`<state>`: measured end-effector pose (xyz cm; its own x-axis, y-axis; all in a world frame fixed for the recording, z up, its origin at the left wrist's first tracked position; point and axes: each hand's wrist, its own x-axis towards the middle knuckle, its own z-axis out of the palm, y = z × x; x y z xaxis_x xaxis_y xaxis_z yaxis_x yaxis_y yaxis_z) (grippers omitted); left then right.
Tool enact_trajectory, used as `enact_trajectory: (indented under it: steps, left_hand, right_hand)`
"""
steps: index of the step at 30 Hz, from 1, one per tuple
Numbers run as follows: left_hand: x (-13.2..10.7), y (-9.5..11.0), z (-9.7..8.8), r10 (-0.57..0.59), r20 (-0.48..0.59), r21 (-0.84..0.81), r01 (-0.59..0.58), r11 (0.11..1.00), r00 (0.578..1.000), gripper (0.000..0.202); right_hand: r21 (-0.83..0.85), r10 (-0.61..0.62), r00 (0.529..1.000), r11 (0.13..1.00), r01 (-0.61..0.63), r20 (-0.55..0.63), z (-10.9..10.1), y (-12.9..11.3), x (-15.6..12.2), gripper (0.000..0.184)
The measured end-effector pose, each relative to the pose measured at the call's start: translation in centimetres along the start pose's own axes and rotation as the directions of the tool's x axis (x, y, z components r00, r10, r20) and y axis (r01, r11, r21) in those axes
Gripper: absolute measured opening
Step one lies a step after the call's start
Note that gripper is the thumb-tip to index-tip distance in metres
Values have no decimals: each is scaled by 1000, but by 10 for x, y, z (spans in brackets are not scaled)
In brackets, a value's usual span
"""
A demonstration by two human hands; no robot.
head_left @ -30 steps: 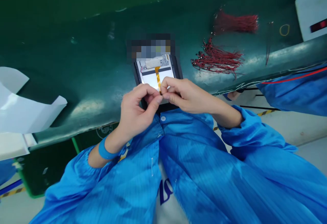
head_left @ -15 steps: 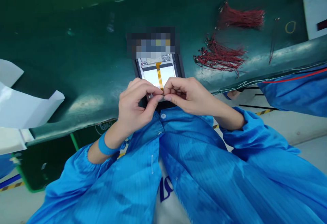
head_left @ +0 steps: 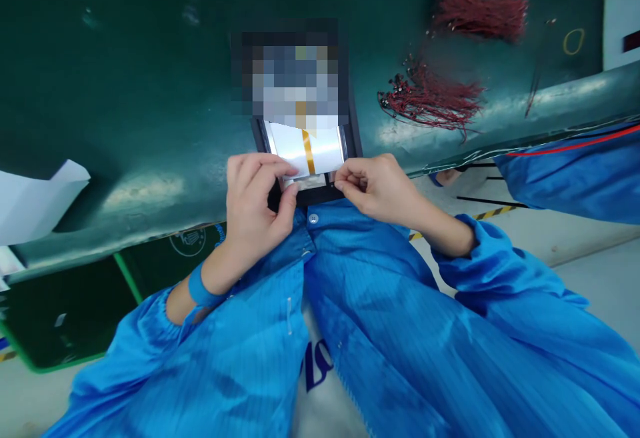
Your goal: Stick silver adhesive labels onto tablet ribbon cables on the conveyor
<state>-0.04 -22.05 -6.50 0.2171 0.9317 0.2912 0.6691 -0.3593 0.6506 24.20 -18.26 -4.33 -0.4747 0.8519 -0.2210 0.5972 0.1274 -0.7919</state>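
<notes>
A black-framed electronic device [head_left: 354,137] lies at the table's near edge, in front of my body. Inside the frame is a shiny silver-white panel [head_left: 287,148] with a strip of amber tape [head_left: 308,151] down its middle; pixelation covers the far part. My left hand [head_left: 260,191] rests at the near left corner, its fingertips on the panel and the thumb apart below them. At the near right corner, my right hand [head_left: 377,186] has thumb and forefinger pinched together. Whatever sits in that pinch is too small to make out.
Two bundles of dark red wires [head_left: 483,11] [head_left: 435,101] lie on the green table mat [head_left: 165,111] to the right, near a yellow rubber band [head_left: 573,41]. White sheets [head_left: 40,201] are at left. A green-rimmed bin [head_left: 70,318] stands below. Another person's blue sleeve [head_left: 575,185] shows at right.
My hands were together over the device's near edge, fingertips meeting. They have now parted, left hand to the left corner and right hand to the right. The view has shifted slightly.
</notes>
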Motion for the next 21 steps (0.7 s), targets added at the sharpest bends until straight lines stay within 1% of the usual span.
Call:
enact_trajectory:
  steps: [5, 13, 16, 19, 21]
  left_hand:
    - [-11, -1, 9, 43, -4, 35, -43, 998, 999, 13]
    - [-17, -1, 14, 118, -23, 56, -116, 992, 993, 15]
    - [-20, -3, 17, 186, -8, 102, -184, 978, 983, 18]
    - [-23, -6, 22, 269, 26, 160, -269, 950, 963, 30]
    - [-25, -8, 26, 306, 39, 198, -308, 931, 951, 34]
  right_hand:
    - [-80, 32, 998, 996, -28, 57, 8, -7, 6, 14]
    - [-215, 86, 995, 974, -72, 57, 11, -12, 6, 16]
    - [-269, 96, 994, 960, -78, 54, 13, -13, 4, 17]
    - [-317, 104, 994, 945, -84, 45, 16, -15, 3, 18]
    - [-337, 112, 993, 937, -89, 47, 18, -15, 3, 18]
